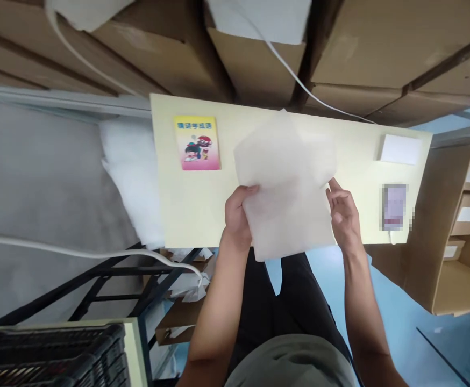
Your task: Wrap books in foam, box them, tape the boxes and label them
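Note:
A whitish, translucent foam-like sheet or sleeve (287, 199) is held over the pale yellow table (197, 215), its lower end past the front edge. My left hand (239, 212) grips its left side, thumb on top and fingers hidden behind it. At the right side, my right hand (343, 212) is beside the sheet with its fingers apart and partly curled, the fingertips near its edge. To the left on the table lies a small yellow and pink book (197, 144) with cartoon figures on its cover.
A white box or stack (400, 149) and a blurred phone-like item (395, 207) lie at the table's right. Cardboard boxes (259, 64) line the far side. An open carton (440, 231) stands right, a black crate (53, 355) lower left. A white cable (283, 62) hangs beyond the table.

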`<state>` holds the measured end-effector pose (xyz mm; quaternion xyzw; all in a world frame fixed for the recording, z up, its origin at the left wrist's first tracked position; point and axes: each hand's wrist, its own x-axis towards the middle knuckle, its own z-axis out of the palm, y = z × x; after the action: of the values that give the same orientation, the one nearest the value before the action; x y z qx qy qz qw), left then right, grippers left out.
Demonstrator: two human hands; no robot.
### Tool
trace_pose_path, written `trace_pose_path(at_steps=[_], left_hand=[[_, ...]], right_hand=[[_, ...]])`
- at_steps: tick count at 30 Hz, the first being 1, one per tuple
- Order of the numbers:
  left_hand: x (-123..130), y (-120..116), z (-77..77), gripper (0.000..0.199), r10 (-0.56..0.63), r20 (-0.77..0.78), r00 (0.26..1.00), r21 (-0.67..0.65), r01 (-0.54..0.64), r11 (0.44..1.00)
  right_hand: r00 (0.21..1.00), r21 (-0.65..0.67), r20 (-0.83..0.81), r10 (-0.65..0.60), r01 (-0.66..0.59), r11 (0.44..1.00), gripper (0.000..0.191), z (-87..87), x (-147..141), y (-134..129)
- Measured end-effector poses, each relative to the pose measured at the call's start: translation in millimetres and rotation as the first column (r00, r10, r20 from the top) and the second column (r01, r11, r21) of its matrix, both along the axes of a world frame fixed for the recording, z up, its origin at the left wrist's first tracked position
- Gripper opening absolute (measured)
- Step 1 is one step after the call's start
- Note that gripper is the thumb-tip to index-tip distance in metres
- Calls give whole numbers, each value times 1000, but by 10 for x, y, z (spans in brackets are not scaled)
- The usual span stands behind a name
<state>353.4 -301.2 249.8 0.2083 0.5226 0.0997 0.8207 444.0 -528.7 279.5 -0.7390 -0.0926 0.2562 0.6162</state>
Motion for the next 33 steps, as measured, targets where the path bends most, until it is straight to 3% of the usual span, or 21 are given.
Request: trace_pose_path(at_steps=[3,5,7,9,11,14,16,18,22,25,27,29,31,33], left_hand=[[293,-123,-18,30,-163,-9,987,6,163,987],[477,-167,-27,30,-339,-15,941,57,339,939],[635,-208,-68,32,-493,-62,868,185,496,849],[756,-273,-148,34,-606,-170,777,369,621,692],[841,-376,-246,34,-661,-337,670,520,718,463],[917,-580,-356,37,-604,-603,521,566,813,136],[935,-712,-379,44,-512,-719,469,542,841,9],[921,-819,-376,56,-430,-776,461,533,844,-57],[783,-972,-375,87,-302,-794,528,581,805,-119],[614,-1100,-410,62,-338,-755,562,646,729,-229],[508,-1200,-448,38,-426,-719,549,688,648,-327],[431,-1289,-488,29,-478,-698,534,713,582,-391],[394,-1348,-520,28,-485,-691,536,721,561,-407],[394,-1363,-527,27,-495,-676,546,732,571,-372]], right_hand=[[990,-7,-65,-127,127,992,74,-88,60,-173],[974,-78,-101,-205,198,977,61,-147,94,-273],[953,-188,-60,-296,280,941,46,-223,137,-390],[940,-310,44,-339,336,889,41,-324,198,-530],[930,-431,170,-325,367,824,42,-441,272,-678],[896,-563,373,-239,424,709,53,-586,360,-848],[848,-591,506,-158,474,653,56,-636,368,-887],[825,-597,559,-83,470,651,51,-659,320,-861],[863,-626,504,9,359,692,42,-740,140,-728],[852,-633,523,8,383,672,32,-843,50,-670],[840,-617,543,-14,410,672,24,-901,30,-658],[836,-603,548,-38,426,675,21,-937,32,-651],[833,-601,551,-53,440,668,21,-948,47,-639],[819,-602,572,-34,448,661,20,-922,65,-618]])
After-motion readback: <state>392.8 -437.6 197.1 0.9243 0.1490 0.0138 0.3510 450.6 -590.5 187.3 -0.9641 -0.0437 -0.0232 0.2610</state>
